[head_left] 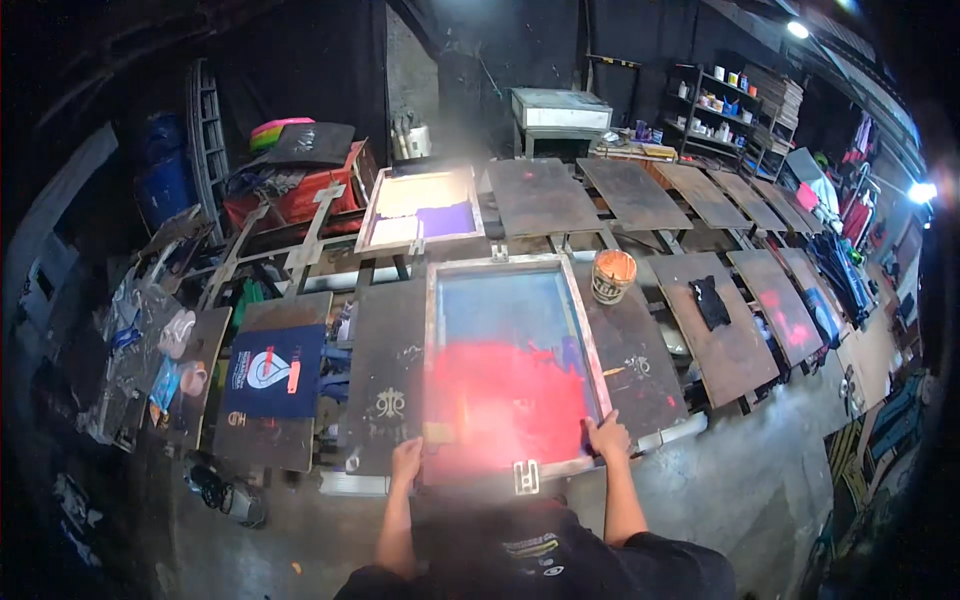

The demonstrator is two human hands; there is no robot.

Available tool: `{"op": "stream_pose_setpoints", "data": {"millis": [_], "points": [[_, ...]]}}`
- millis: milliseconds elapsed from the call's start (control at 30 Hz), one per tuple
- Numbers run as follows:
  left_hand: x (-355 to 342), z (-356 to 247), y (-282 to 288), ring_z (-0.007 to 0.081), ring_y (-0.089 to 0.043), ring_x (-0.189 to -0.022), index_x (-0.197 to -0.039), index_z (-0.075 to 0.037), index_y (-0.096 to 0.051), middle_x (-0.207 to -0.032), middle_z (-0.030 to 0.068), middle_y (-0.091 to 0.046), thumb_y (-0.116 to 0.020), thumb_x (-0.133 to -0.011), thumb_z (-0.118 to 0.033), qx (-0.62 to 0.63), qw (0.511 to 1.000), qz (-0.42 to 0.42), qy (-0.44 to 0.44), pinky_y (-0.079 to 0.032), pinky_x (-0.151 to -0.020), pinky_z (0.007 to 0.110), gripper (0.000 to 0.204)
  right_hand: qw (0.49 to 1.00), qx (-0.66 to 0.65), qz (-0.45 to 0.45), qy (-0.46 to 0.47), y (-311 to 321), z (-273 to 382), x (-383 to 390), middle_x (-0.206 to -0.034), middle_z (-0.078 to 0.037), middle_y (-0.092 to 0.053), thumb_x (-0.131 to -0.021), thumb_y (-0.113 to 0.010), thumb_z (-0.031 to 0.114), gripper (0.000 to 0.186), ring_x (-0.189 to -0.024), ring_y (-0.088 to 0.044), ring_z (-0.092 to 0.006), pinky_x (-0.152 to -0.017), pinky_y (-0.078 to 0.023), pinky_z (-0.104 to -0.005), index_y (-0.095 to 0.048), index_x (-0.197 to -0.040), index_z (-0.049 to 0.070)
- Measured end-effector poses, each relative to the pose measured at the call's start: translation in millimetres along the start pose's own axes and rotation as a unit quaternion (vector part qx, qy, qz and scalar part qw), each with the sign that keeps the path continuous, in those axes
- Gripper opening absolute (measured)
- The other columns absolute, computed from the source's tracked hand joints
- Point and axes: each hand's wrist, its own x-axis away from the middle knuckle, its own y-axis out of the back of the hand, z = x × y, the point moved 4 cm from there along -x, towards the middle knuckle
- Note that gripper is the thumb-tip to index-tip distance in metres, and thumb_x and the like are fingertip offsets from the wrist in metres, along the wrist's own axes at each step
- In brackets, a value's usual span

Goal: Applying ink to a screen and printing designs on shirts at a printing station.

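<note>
A wooden-framed printing screen (500, 310) lies in front of me on a row of flat boards. Its mesh is pale blue at the far end and covered with bright red ink nearer to me. At its near left corner, my left hand (407, 462) grips the frame's edge. My right hand (608, 438) closes round the near right edge, thumb up. A metal hinge clamp (526, 477) sits at the middle of the near frame bar. Beyond the right edge, a tub of orange ink (612, 277) stands on a dark board.
Left of the screen, a navy printed cloth (272, 370) lies on a board. A second screen (420, 208) with purple ink sits behind. Dark boards (540, 197) run along the far row. A black rag (710, 303) rests on a board at right; shelves (715, 110) hold containers.
</note>
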Motion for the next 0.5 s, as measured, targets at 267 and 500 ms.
{"op": "stream_pose_setpoints", "data": {"millis": [267, 500], "points": [[9, -42, -2, 0.0207, -0.064, -0.074, -0.089, -0.004, -0.072, -0.075, 0.0092, -0.068, -0.056, -0.095, -0.050, -0.169, 0.976, -0.122, -0.056, -0.050, -0.072, 0.040, 0.049, 0.993, -0.116, 0.007, -0.028, -16, -50, -46, -0.123, -0.037, -0.058, -0.089, -0.043, 0.071, 0.093, -0.122, -0.054, -0.0477, -0.106, -0.040, -0.0487, -0.056, -0.126, -0.012], [1, -25, 40, 0.0074, -0.055, -0.055, -0.093, 0.002, -0.069, -0.068, 0.0034, -0.064, -0.040, -0.102, -0.055, 0.151, 0.981, 0.048, 0.116, -0.041, -0.050, 0.022, 0.064, 0.888, -0.419, 0.188, -0.012, 21, -16, 7, -0.122, -0.028, -0.063, -0.094, -0.046, 0.067, 0.090, -0.109, -0.065, -0.0361, -0.100, -0.048, -0.0421, -0.048, -0.135, -0.013]]}}
